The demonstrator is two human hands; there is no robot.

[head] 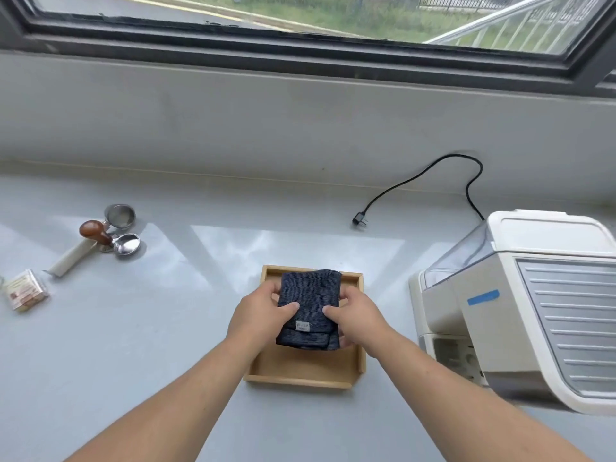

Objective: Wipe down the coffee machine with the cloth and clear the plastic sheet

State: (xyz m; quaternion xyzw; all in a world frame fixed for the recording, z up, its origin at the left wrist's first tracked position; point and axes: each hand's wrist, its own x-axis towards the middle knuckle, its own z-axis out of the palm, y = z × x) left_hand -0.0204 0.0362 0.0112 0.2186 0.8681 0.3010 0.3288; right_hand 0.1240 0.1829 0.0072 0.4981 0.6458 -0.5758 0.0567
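A folded dark blue cloth with a small grey label is held over a shallow wooden tray at the centre of the counter. My left hand grips its left edge, thumb on top. My right hand grips its right edge the same way. The white coffee machine stands to the right of the tray, with a clear tank, a ribbed metal panel and a strip of blue tape. No plastic sheet shows clearly.
A loose black power cord with its plug lies behind the machine. At the left are a wooden-knobbed tamper, a portafilter with a white handle, metal filter baskets and a small wrapped packet. A window sill runs along the back.
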